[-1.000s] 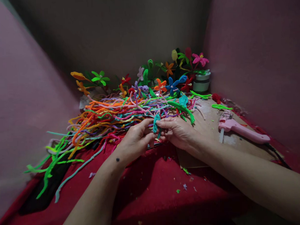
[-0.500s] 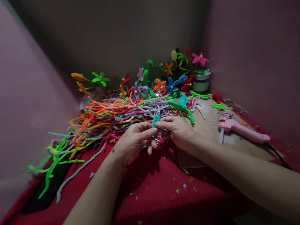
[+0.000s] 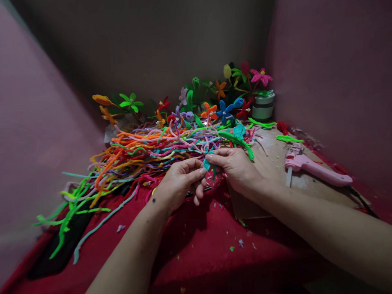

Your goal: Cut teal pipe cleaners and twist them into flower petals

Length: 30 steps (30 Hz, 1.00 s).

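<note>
Between my two hands is a small teal pipe cleaner piece (image 3: 208, 163), bent into a petal-like shape. My left hand (image 3: 184, 179) pinches its left side between thumb and forefinger, the other fingers curled beneath. From the right, my right hand (image 3: 237, 167) grips its upper part with thumb and forefinger; its lower fingers are mostly hidden. Just behind my hands lies a heap of loose pipe cleaners (image 3: 144, 149) in many colours. A second teal looped piece (image 3: 239, 131) rests beyond my right hand, beside a green pipe cleaner leaf (image 3: 236, 141).
A pink glue gun (image 3: 315, 167) lies on a cardboard sheet (image 3: 252, 207) at the right, its cord trailing off. Pipe cleaner flowers (image 3: 225, 111) stand along the back, near a pale green pot (image 3: 263, 107). Small scraps dot the red cloth (image 3: 200, 258). Pink walls flank both sides.
The teal piece has turned and tilted between my fingers, its upright loop no longer facing me. My left hand has shifted slightly to the right.
</note>
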Each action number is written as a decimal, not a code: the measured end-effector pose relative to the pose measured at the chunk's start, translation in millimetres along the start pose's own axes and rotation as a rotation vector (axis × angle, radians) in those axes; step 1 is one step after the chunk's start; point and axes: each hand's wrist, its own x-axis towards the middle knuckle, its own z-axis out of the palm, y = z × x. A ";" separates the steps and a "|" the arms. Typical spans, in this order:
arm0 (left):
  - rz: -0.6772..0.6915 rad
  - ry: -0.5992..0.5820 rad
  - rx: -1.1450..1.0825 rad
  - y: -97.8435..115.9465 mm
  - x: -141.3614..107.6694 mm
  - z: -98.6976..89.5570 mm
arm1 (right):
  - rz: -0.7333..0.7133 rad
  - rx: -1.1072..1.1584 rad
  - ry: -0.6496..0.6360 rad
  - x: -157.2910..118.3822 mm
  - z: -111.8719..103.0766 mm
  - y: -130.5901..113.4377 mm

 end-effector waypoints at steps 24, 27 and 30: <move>0.133 0.215 0.171 6.6 -2.2 6.1 | 0.065 0.303 -0.078 -2.6 3.8 -2.8; 0.133 0.214 0.180 4.5 -1.9 9.9 | 0.004 0.264 -0.061 -0.8 2.4 1.7; 0.137 0.212 0.181 4.7 -2.2 11.3 | -0.058 0.174 -0.073 -0.4 1.4 5.1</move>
